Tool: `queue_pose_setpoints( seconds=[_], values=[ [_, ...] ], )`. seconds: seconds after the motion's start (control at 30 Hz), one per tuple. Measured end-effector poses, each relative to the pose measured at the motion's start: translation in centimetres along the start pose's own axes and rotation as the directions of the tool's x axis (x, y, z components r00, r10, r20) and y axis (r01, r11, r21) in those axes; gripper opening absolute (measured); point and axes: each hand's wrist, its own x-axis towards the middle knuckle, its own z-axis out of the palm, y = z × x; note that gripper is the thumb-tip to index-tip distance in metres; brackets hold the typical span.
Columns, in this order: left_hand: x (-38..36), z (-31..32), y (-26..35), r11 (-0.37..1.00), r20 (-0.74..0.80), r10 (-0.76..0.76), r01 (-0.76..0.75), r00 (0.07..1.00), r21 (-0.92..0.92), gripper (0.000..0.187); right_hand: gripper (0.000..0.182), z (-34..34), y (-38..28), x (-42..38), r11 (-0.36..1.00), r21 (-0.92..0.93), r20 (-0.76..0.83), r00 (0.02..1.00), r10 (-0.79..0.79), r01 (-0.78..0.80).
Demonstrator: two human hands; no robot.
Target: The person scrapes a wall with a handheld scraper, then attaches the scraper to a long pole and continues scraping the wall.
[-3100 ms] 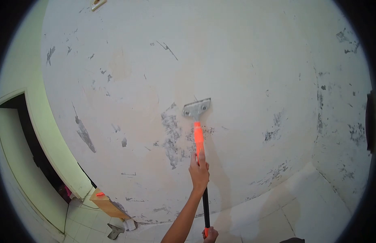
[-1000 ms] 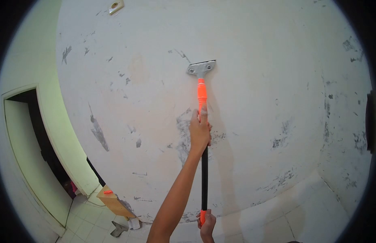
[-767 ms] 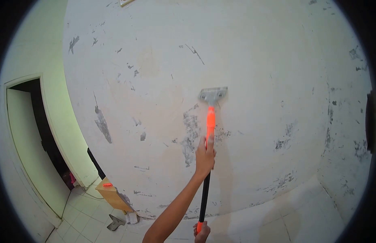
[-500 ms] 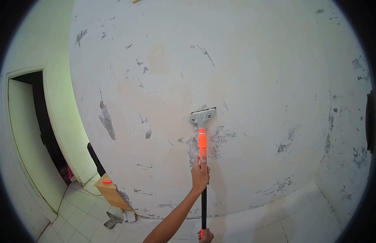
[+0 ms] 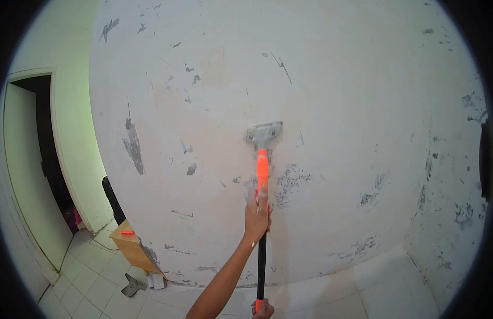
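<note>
A long-handled scraper (image 5: 263, 165) with a grey metal head, orange collar and black pole stands upright against the patchy white wall (image 5: 331, 127). My left hand (image 5: 257, 212) is wrapped round the handle just under the orange collar. Lower down, at the bottom edge of the view, my right hand (image 5: 263, 309) grips the orange lower end of the pole. The scraper's head lies at the wall above a dark, flaked patch (image 5: 291, 183); its blade edge is slightly blurred.
At the lower left, a wooden box (image 5: 132, 247) bears a small orange object (image 5: 127, 232). A grey scraper-like piece (image 5: 133, 285) lies on the tiled floor (image 5: 87, 282) beside it. A half-open door (image 5: 26, 159) is at the far left.
The scraper and my left hand have moved up a little in the view. The whole scene has shifted slightly as the camera turned. Both hands keep their hold.
</note>
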Motion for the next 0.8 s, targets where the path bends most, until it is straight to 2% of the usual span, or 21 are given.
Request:
queue_pose_setpoints(
  seconds=[0.1,0.17,0.23,0.3,0.37,0.43,0.5,0.63,0.67,0.73,0.8],
  values=[
    [0.9,0.0,1.6,0.994,0.035,0.041,-0.038,0.999,-0.101,0.054,0.038,1.0,-2.8,-0.1,0.998,-0.027,0.012,0.998,-0.059,0.059],
    [0.7,0.3,0.6,0.993,-0.015,0.078,-0.079,0.997,-0.089,0.055,0.038,1.1,-2.8,-0.5,0.993,-0.074,0.016,0.995,-0.096,0.096],
    [0.0,-0.1,-1.8,0.996,-0.028,0.069,-0.070,0.997,-0.053,0.055,0.037,0.1,-0.7,-0.9,0.994,-0.086,0.007,0.998,-0.062,0.062],
    [-0.2,-0.3,-1.0,0.997,-0.040,0.070,-0.071,0.997,-0.009,0.056,0.036,0.0,-0.6,-0.6,0.990,-0.040,0.005,0.991,-0.132,0.132],
    [0.6,-0.4,0.8,0.997,0.022,0.050,-0.049,0.999,-0.062,0.055,0.036,0.5,-1.3,-0.5,0.994,-0.028,0.005,0.995,-0.103,0.103],
    [2.1,-0.1,3.5,0.992,0.031,0.074,-0.071,0.997,-0.108,0.055,0.037,1.9,-4.6,-0.3,0.995,-0.023,0.032,0.995,-0.092,0.093],
    [2.3,-0.1,3.6,0.981,0.029,0.093,-0.086,0.995,-0.173,0.055,0.038,1.8,-5.3,-0.5,0.995,-0.040,0.063,0.994,-0.086,0.089],
    [0.6,-0.6,0.0,0.994,-0.016,0.067,-0.069,0.998,-0.081,0.057,0.040,1.0,-1.9,-1.8,0.996,-0.027,0.043,0.995,-0.088,0.089],
    [0.1,-0.6,0.0,0.998,-0.028,0.049,-0.050,0.998,-0.036,0.057,0.041,1.0,-1.8,-2.0,0.996,-0.048,0.023,0.997,-0.076,0.077],
    [1.2,-0.6,0.6,0.995,-0.014,0.081,-0.082,0.997,-0.059,0.057,0.041,1.1,-1.5,-1.7,0.997,-0.052,-0.001,0.998,-0.064,0.064],
    [2.2,-0.5,2.8,0.991,-0.001,0.107,-0.106,0.994,-0.082,0.056,0.042,1.8,-4.5,-1.5,0.997,-0.081,0.056,0.998,0.006,-0.002]
  ],
)
